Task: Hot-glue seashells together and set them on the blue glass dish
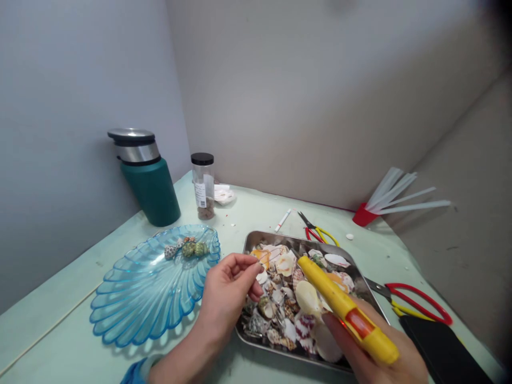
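Before me spreads the pale green tabletop [248, 218], with the metal tray [362, 288] on it and, to its left, the blue scalloped dish [148, 298]. Over the tray, my right hand [356, 357] is wrapped around a yellow tool [332, 293], its narrow end pointing forward. My left hand [224, 296] has its fingers pinched together on a thin strand [270, 256], near that end, above the shells [308, 296].
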Action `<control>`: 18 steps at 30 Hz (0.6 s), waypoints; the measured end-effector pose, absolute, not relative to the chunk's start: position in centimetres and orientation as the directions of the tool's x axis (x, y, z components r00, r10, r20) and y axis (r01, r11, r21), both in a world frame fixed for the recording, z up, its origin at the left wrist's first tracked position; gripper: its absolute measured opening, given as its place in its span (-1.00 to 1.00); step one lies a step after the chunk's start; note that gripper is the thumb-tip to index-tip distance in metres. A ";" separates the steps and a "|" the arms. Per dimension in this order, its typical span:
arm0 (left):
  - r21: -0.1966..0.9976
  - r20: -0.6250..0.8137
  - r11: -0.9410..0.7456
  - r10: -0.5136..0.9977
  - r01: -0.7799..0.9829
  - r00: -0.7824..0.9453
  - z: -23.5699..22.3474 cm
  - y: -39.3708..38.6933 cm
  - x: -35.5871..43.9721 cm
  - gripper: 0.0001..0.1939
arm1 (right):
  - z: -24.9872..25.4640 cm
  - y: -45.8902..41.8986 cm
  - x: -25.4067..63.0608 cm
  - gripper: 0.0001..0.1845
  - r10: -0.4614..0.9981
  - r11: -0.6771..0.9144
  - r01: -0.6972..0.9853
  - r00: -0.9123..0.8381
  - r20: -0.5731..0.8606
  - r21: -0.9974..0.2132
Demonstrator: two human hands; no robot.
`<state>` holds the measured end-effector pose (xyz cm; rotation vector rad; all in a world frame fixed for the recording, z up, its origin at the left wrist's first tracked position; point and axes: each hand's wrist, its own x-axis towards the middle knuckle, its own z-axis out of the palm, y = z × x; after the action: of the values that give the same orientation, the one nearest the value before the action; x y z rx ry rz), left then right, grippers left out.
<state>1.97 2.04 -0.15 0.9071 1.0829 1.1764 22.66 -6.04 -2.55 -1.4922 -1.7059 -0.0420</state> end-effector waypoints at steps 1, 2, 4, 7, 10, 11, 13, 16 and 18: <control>0.954 -0.169 0.176 0.984 -0.244 0.049 -0.1 2.0 1.9 -0.76 | -2.6 -6.0 22.6 -0.70 0.811 0.286 0.826 0.061 0.582 -0.486; 0.956 -0.167 0.175 0.984 -0.237 0.055 -0.1 2.0 1.9 -0.76 | -2.6 -5.9 22.6 -0.69 0.820 0.296 0.824 0.041 0.571 -0.483; 0.960 -0.151 0.163 0.986 -0.227 0.070 -0.2 1.9 1.9 -0.76 | -2.6 -5.9 22.7 -0.69 0.822 0.338 0.822 -0.020 0.569 -0.458; 0.973 -0.100 0.115 0.991 -0.199 0.083 -0.4 1.8 1.9 -0.76 | -2.8 -6.0 22.9 -0.72 0.804 0.379 0.828 -0.074 0.590 -0.413; 0.979 -0.084 0.100 0.992 -0.178 0.092 -0.5 1.8 1.9 -0.74 | -2.9 -6.1 23.1 -0.73 0.809 0.374 0.839 -0.087 0.582 -0.395; 0.978 -0.091 0.107 0.991 -0.181 0.095 -0.5 1.8 1.8 -0.74 | -2.9 -6.2 23.1 -0.73 0.806 0.375 0.842 -0.089 0.586 -0.388; 0.974 -0.106 0.124 0.989 -0.189 0.105 -0.5 1.9 1.8 -0.72 | -3.0 -6.2 23.2 -0.73 0.793 0.378 0.847 -0.087 0.604 -0.375; 0.971 -0.123 0.145 0.985 -0.189 0.125 -0.4 2.0 1.7 -0.71 | -3.0 -6.2 23.2 -0.73 0.769 0.401 0.845 -0.101 0.632 -0.353; 0.969 -0.137 0.161 0.981 -0.186 0.135 -0.3 2.1 1.6 -0.71 | -2.6 -6.1 23.0 -0.73 0.758 0.435 0.830 -0.130 0.639 -0.349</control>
<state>1.62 2.07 -0.34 1.0118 1.0461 1.0991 22.97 -6.11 -2.62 -1.3430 -1.9032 -0.1150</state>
